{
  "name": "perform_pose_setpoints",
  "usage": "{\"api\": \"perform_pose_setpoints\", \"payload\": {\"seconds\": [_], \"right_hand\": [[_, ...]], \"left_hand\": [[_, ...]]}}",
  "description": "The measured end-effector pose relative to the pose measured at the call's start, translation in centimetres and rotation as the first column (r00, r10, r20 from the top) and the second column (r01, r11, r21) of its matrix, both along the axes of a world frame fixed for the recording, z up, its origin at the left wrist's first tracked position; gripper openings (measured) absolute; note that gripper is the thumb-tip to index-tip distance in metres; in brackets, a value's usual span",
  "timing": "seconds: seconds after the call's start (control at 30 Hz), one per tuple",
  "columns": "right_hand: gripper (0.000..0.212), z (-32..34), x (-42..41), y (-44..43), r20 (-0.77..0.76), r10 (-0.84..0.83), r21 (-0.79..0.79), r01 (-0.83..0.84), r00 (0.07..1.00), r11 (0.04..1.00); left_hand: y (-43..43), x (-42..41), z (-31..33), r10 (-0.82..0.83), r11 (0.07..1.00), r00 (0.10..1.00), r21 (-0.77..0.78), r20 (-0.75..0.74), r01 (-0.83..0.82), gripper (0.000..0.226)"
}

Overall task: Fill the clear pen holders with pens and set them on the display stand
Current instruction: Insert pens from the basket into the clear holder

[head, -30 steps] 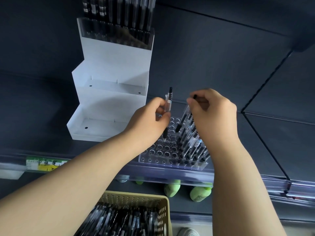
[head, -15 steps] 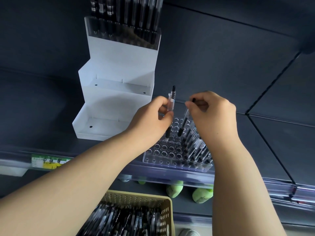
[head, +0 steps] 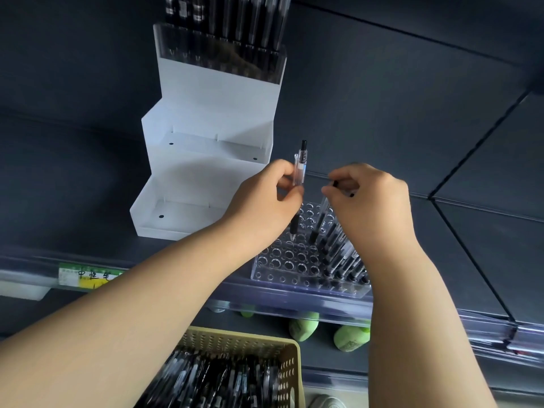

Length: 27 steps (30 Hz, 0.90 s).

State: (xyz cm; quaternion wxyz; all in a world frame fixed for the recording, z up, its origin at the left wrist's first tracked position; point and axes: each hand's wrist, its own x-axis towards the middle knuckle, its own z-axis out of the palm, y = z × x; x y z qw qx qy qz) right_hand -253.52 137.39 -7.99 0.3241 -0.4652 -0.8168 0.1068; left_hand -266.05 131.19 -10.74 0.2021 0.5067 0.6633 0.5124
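A clear pen holder (head: 290,265) with many round holes stands on the dark shelf in front of me; several pens fill its right side. My left hand (head: 265,210) pinches an upright clear pen (head: 299,172), its tip just above the holder's middle holes. My right hand (head: 371,207) pinches a second pen (head: 319,219) by its top, the tip low over the holder beside the filled rows. The white stepped display stand (head: 206,172) rises to the left; its top tier carries a holder full of pens (head: 223,33), the two lower steps are bare.
A beige perforated basket (head: 290,366) full of loose pens sits below my arms. A clear shelf rail (head: 294,301) with a green and yellow price label (head: 88,275) runs along the shelf's front edge. Green objects (head: 350,338) lie on the lower level.
Both hands have stayed over the holder; the pen in my right hand has dropped lower towards the holes, and the view has shifted slightly.
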Motion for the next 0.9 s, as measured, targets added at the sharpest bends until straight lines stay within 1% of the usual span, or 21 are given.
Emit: {"api": "perform_pose_setpoints", "payload": {"seconds": [0.17,0.3,0.47,0.6,0.9], "right_hand": [[0.007,-0.14,0.19,0.18,0.022,-0.002,0.035,0.001,1.0,0.999],[0.009,-0.25,0.38,0.31,0.053,-0.009,0.079,0.005,0.999,0.997],[0.019,-0.27,0.42,0.12,0.19,-0.015,0.151,-0.014,0.982,0.988],[0.018,-0.39,0.18,-0.13,0.266,-0.01,0.193,-0.043,0.964,0.98],[0.021,0.06,0.96,0.16,0.298,-0.093,0.202,0.032,0.95,0.979]], "left_hand": [[-0.07,0.04,0.15,0.003,1.0,1.0,0.002,0.0,-0.003,0.01],[-0.02,0.09,0.11,0.003,1.0,1.0,-0.008,0.003,-0.003,0.012],[0.17,0.13,-0.17,0.007,1.0,1.0,-0.01,0.004,-0.007,0.01],[0.22,0.05,-0.19,0.006,1.0,1.0,-0.016,-0.007,-0.006,0.011],[0.23,-0.01,-0.23,0.006,1.0,1.0,-0.03,-0.011,-0.006,0.012]]}}
